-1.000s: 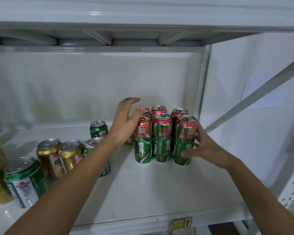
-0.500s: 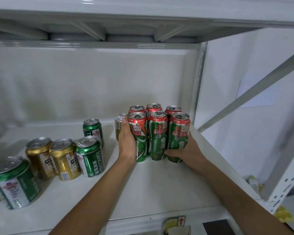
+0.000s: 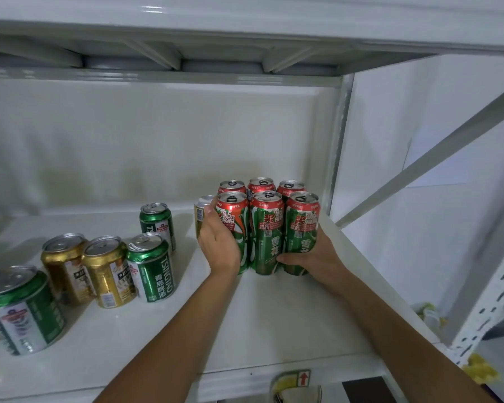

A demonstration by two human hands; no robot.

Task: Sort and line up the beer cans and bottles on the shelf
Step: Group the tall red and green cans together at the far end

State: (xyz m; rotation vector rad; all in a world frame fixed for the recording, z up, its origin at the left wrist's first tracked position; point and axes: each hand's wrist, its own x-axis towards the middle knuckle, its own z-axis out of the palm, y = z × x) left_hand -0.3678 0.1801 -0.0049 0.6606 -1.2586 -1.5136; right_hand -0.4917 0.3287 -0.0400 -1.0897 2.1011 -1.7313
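White metal shelf (image 3: 274, 309) holds all cans, upright. Landmark = block of six tall red-and-green aluminium beer cans (image 3: 269, 228), two rows of three, packed touching, at the shelf's back right corner by the upright post.

Far left of block, near the front edge: short green-and-white can (image 3: 21, 312), partly cut off by frame edge. Next toward the block: two short gold cans (image 3: 85, 269) side by side, touching. Then short green Tsingtao can (image 3: 152, 269) just beside the gold pair. Behind it, nearer the back wall, a second short green can (image 3: 157, 222). Just left of block, a small gold-and-silver can (image 3: 202, 210), mostly hidden behind the L hand.

L hand (image 3: 220, 242) lies flat vs. the block's left face, fingers straight, pressing the front-left can. R hand (image 3: 314, 257) wraps the block's front right corner low down, thumb across the middle front can, fingers curled round the right can. Hands apart, block squeezed btwn them.

Below the shelf's front edge, right of centre: label w/ red arrow (image 3: 303, 378).
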